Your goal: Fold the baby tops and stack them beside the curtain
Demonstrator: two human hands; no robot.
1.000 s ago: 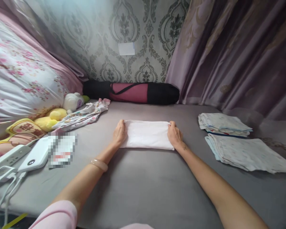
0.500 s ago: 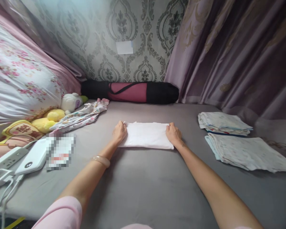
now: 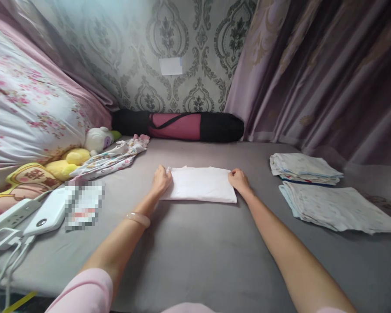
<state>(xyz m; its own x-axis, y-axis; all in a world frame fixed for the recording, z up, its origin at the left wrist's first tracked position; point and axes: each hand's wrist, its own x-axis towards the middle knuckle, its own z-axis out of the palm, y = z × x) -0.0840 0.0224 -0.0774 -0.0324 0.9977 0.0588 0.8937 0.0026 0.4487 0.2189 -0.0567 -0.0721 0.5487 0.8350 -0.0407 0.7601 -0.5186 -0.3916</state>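
Note:
A white folded cloth (image 3: 200,184) lies flat on the grey sheet (image 3: 195,252), a neat rectangle with its long side towards me. At its far left corner my left hand (image 3: 162,179) is closed, fingers curled round the edge. My right hand (image 3: 240,180) pinches the far right corner between thumb and fingers. What the cloth is as a garment cannot be made out. Two stacks of folded pale printed cloths, a far stack (image 3: 304,167) and a near stack (image 3: 339,206), lie to the right of my right hand.
A black and maroon long bag (image 3: 176,126) lies along the patterned wall. On the left are a printed garment (image 3: 114,161), plush toys (image 3: 63,167), a white power bank (image 3: 48,213), a power strip (image 3: 14,215) and cables. Purple curtains (image 3: 280,78) hang at the right.
My left hand has shifted slightly left along with the cloth's left edge. The right hand has loosened from a fuller grasp to a fingertip pinch at the corner.

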